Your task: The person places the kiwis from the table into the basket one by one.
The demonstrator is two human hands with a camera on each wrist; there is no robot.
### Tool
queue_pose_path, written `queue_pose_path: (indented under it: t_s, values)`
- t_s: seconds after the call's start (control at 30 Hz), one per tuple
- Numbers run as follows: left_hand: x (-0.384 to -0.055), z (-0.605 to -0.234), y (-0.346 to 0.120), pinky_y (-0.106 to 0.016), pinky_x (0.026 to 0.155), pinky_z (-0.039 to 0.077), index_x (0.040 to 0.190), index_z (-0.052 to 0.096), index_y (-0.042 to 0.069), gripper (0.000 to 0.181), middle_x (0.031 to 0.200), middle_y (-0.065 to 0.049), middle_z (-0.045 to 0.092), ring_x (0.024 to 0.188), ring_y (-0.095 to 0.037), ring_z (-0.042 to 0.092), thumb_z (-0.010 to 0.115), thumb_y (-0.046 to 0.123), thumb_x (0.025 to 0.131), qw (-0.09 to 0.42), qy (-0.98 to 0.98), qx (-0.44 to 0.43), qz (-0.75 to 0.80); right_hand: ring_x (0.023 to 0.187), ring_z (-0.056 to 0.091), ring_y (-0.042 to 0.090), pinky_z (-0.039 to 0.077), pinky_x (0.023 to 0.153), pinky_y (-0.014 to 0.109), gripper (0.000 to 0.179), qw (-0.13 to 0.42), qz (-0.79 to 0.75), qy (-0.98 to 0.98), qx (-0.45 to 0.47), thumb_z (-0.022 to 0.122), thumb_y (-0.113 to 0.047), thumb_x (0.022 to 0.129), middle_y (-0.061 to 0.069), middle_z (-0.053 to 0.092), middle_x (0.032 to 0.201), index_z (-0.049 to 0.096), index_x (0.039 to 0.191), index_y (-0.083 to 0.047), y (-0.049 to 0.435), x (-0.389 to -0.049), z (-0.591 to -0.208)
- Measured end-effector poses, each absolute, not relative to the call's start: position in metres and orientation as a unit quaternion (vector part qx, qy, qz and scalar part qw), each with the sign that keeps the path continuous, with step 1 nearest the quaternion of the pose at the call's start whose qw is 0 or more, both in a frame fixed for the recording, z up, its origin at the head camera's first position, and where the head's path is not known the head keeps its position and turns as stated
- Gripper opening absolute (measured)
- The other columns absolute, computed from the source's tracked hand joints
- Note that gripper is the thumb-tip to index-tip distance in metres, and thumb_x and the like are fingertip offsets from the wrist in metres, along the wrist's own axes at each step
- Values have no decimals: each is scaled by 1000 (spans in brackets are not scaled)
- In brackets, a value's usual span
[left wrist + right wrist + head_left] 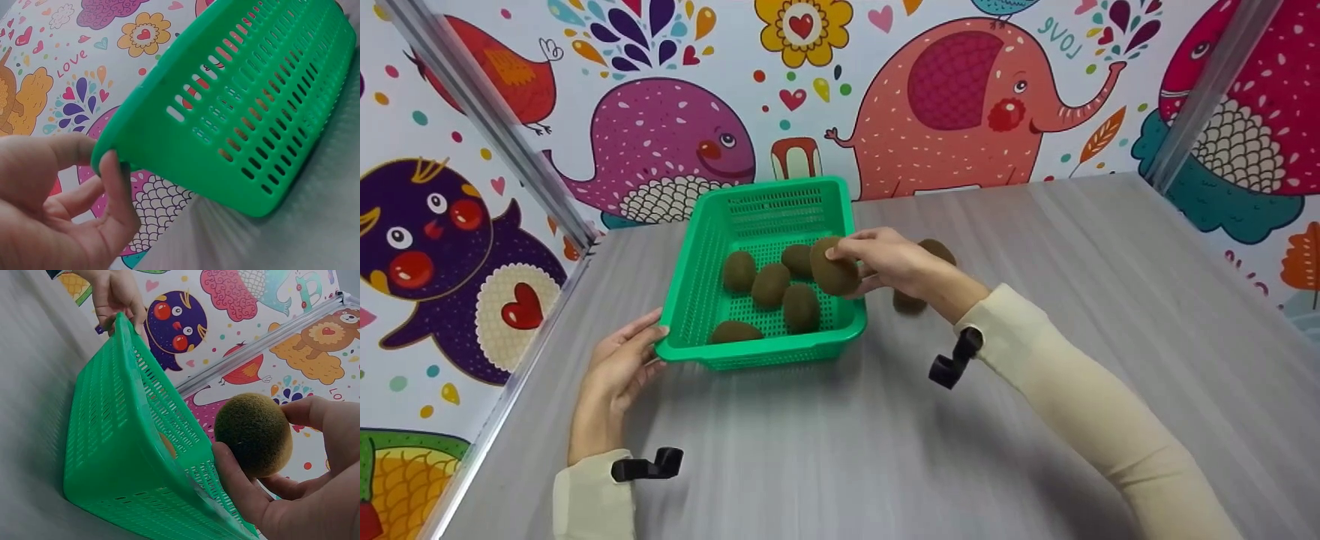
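A green plastic basket (769,347) stands on the table, with several brown kiwis (771,286) lying apart on its slotted floor. My left hand (615,369) pinches the basket's near left corner, thumb and fingers around the rim (126,126). Over the basket's right side, my right hand (894,262) holds another kiwi (831,276) between thumb and fingers. The right wrist view shows this fuzzy kiwi (253,433) raised above the rim. Beyond the right wrist are more kiwis (910,302) on the table, partly hidden by the hand.
The grey wood-grain table (810,450) meets a wall (802,90) printed with cartoon animals. Metal frame posts (502,135) rise at the left and right corners. Black camera mounts (956,358) sit on both sleeved wrists.
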State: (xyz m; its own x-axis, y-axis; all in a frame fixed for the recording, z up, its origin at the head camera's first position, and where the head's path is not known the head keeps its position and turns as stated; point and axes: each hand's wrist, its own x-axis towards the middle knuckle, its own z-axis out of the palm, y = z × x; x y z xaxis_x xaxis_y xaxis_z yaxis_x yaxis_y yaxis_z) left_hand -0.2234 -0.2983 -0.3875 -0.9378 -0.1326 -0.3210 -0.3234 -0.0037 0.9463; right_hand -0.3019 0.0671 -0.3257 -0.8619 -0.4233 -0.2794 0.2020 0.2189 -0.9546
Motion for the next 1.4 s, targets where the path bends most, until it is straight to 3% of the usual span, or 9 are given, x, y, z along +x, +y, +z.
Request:
queue_pose_path:
  t_s: [0.3, 0.47, 0.73, 1.2, 1.4]
  values:
    - [-223, -389, -299, -18, 67, 54, 156, 36, 11, 58, 86, 16, 69, 73, 0, 63, 56, 16, 102, 69, 695, -166, 696, 127, 48, 30, 60, 89, 42, 45, 235, -607, 757, -56, 69, -32, 94, 10, 51, 136, 57, 129, -6, 41, -311, -330]
    - [-224, -388, -301, -19, 67, 54, 156, 36, 12, 58, 87, 16, 69, 73, -1, 64, 57, 16, 102, 70, 689, -169, 701, 126, 53, 31, 61, 85, 39, 46, 234, -606, 758, -55, 69, -31, 94, 11, 53, 137, 57, 130, -6, 27, -315, -328]
    - [-222, -388, -300, -17, 67, 53, 157, 34, 11, 58, 89, 17, 68, 75, 1, 63, 54, 17, 103, 68, 700, -152, 695, 127, 56, 31, 60, 87, 41, 63, 238, -593, 768, -43, 72, -27, 93, 14, 51, 143, 45, 145, -3, 7, -316, -335]
    - [-221, -388, -299, -17, 66, 53, 156, 34, 9, 58, 86, 17, 68, 73, 1, 63, 53, 15, 102, 64, 699, -150, 696, 124, 58, 31, 62, 79, 36, 60, 274, -547, 789, -60, 71, -22, 94, 16, 56, 136, 46, 144, 0, -19, -313, -345]
    - [-222, -388, -298, -17, 67, 54, 156, 34, 9, 58, 87, 17, 68, 73, 0, 63, 54, 15, 102, 64, 701, -147, 695, 131, 54, 32, 62, 81, 38, 66, 282, -557, 779, -53, 71, -19, 94, 18, 51, 141, 38, 148, 1, -24, -313, -341]
